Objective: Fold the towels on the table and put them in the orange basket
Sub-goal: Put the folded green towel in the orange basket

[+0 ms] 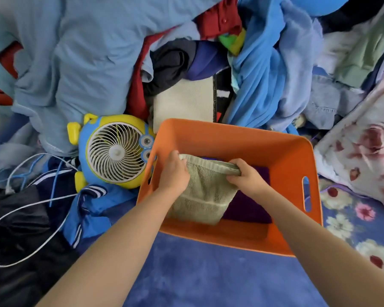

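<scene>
I see a blue floral blanket (208, 273) across the lower frame. Heaped clothes (80, 52) fill the upper half. A blue-and-yellow cartoon fan (114, 151) lies at centre left, white cables (20, 213) at lower left, a rose-print quilt (364, 147) at right. Soft, even light.

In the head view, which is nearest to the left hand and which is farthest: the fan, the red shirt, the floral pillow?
From the left hand:
1. Fan, just left of it, outside the orange basket.
2. Red shirt, top centre of the pile.
3. Floral pillow, far right.
</scene>
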The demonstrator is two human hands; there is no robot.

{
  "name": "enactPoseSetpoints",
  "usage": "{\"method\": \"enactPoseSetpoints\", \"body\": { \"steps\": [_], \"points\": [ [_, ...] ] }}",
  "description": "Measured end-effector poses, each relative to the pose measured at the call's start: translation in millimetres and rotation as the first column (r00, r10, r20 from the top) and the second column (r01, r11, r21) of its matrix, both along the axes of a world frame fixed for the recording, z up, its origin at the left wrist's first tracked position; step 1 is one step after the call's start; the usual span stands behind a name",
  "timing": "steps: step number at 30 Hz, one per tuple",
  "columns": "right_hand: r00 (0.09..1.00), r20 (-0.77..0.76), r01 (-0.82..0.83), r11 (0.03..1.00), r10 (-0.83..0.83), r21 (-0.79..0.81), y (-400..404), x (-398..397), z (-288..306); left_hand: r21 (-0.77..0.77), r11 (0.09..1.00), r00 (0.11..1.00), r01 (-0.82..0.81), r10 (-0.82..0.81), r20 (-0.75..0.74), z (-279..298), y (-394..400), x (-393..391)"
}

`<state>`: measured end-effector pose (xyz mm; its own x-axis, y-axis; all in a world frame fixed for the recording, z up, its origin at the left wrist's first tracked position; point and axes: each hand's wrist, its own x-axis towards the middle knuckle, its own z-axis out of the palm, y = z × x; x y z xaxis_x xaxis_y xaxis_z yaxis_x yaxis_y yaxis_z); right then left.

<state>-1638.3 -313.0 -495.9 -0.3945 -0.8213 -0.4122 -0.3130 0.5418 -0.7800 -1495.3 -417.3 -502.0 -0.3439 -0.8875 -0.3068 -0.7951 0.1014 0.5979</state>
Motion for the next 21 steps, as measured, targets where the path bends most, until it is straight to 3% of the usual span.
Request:
{"method": "enactPoseSetpoints", "body": {
  "steps": [3, 8, 14, 21],
  "points": [
    [0.993, 0.111, 0.027, 0.995, -0.038, 0.1, -22.4, -4.3, -32.7, 0.009, 1.0, 0.984, 0.001, -0.003, 0.179, -30.2, -15.6, -8.1],
    [0.985, 0.045, 0.164, 0.983, -0.168, 0.079, -52.0, -4.6, -82.1, -0.057, 0.998, 0.953, -0.031, 0.046, 0.298, -68.5, -38.5, -24.9],
    [0.959, 0.008, 0.284, 0.957, -0.284, -0.051, -66.4, -15.9, -122.7, -0.17, 0.983, 0.962, -0.062, 0.104, 0.252, -105.6, -57.3, -43.8],
    [0.958, -0.074, 0.27, 0.958, -0.277, -0.098, -75.6, -13.4, -144.1, -0.162, 0.981, 0.987, -0.104, 0.122, 0.104, -126.8, -61.0, -49.2]
  ]
}}
